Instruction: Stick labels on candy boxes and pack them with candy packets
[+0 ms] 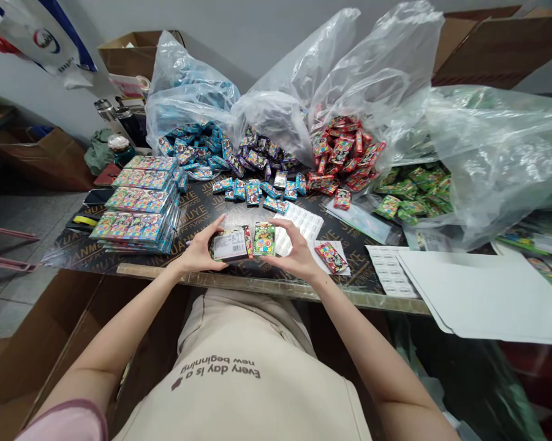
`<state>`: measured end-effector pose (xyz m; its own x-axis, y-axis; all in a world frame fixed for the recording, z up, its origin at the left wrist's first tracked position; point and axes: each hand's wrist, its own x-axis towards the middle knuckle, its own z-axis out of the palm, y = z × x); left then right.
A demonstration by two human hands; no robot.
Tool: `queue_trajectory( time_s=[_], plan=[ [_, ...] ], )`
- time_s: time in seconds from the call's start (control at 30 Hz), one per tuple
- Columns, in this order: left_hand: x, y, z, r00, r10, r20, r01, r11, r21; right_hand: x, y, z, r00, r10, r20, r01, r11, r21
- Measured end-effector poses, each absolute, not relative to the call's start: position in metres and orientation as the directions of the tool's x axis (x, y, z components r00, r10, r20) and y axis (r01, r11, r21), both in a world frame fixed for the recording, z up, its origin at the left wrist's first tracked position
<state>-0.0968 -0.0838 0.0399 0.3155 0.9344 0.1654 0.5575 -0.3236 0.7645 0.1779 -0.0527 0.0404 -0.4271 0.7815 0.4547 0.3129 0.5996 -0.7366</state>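
Note:
My left hand (201, 250) is closed round a small stack of little packets (231, 244), the front one showing a white label. My right hand (294, 248) pinches a green packet (263, 239) against that stack's right side. Both hands hover just above the near edge of the dark tabletop (197, 217). A loose red packet (331, 256) lies on the table to the right of my right hand. A white sticker sheet (303, 223) lies just behind my hands.
Piles of blue (197, 147), purple (260, 156), red (344, 153) and green packets (413, 190) spill from clear plastic bags at the back. Stacked flat packs (138, 211) stand at the left. White sheets (487, 294) lie at the right. Cardboard boxes and flasks stand behind.

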Motion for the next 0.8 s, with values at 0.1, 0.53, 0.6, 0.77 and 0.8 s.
queue_trajectory(
  time_s=[0.1, 0.53, 0.6, 0.77, 0.8],
  plan=[
    [-0.096, -0.083, 0.035, 0.270, 0.939, 0.211, 0.552, -0.331, 0.765, 0.178, -0.055, 0.046, -0.436, 0.768, 0.468, 0.289, 0.612, -0.736],
    [-0.111, -0.085, 0.025, 0.237, 0.942, 0.239, 0.617, -0.336, 0.712, 0.167, -0.060, -0.007, -0.446, 0.828, 0.341, 0.448, 0.536, -0.716],
    [-0.106, -0.087, 0.024, 0.270, 0.939, 0.215, 0.616, -0.340, 0.711, 0.163, -0.061, 0.007, -0.411, 0.809, 0.419, 0.385, 0.571, -0.725],
    [-0.095, -0.089, 0.023, 0.308, 0.931, 0.198, 0.615, -0.354, 0.705, 0.157, -0.056, 0.023, -0.558, 0.663, 0.499, 0.392, 0.740, -0.546],
    [-0.095, -0.089, 0.023, 0.315, 0.928, 0.199, 0.622, -0.361, 0.695, 0.157, -0.055, 0.023, -0.585, 0.644, 0.494, 0.395, 0.757, -0.520]
  ],
)
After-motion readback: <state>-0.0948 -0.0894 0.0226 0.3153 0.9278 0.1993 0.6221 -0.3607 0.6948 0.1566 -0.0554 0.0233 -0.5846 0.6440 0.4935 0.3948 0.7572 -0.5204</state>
